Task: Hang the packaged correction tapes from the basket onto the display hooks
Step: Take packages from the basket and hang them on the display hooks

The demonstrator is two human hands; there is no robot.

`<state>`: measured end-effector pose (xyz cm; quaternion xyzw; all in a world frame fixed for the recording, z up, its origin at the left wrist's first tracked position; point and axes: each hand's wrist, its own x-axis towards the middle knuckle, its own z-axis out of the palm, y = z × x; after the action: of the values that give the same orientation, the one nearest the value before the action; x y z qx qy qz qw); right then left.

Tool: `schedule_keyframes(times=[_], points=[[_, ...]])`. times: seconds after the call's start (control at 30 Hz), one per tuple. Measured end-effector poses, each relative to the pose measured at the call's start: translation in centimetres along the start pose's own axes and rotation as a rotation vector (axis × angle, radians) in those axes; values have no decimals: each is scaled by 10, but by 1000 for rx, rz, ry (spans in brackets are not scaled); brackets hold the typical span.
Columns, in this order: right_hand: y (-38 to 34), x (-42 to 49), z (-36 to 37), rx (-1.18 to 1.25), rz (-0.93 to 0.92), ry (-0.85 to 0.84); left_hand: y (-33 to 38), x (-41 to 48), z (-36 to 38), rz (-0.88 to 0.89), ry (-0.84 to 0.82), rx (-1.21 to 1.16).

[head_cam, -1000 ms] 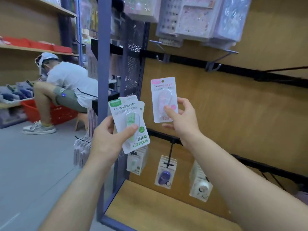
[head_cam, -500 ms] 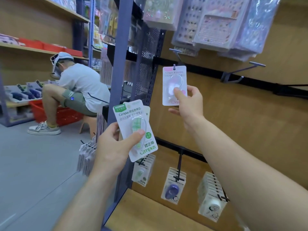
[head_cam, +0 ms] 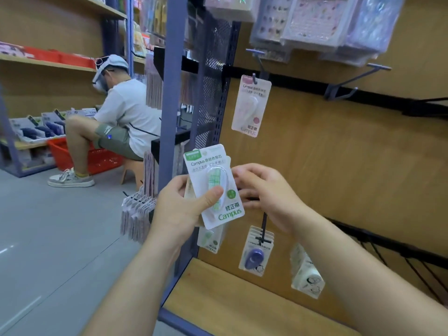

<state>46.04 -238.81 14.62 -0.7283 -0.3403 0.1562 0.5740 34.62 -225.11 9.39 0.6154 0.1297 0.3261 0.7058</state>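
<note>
The left hand (head_cam: 179, 209) grips a small stack of carded correction tapes, the front one a white card with green print and a green checked tape (head_cam: 213, 185), thumb pressed across its blister and fingers curled behind. The right hand (head_cam: 269, 195) reaches in from the other side with fingers loosely bent, their tips at the right edge of the stack; whether they pinch a card is hard to tell, as the stack hides them. A pink-topped carded correction tape (head_cam: 251, 106) hangs alone on a dark metal display hook (head_cam: 257, 66) of the upper rail, free of both hands. Lower hooks carry a purple tape pack (head_cam: 254, 255)
</note>
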Motion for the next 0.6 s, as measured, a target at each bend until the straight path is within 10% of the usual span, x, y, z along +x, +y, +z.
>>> schedule_keyframes(times=[0.6], points=[[55,-72,-26,269,82,238,-33,-27,39,-84,-81,96]])
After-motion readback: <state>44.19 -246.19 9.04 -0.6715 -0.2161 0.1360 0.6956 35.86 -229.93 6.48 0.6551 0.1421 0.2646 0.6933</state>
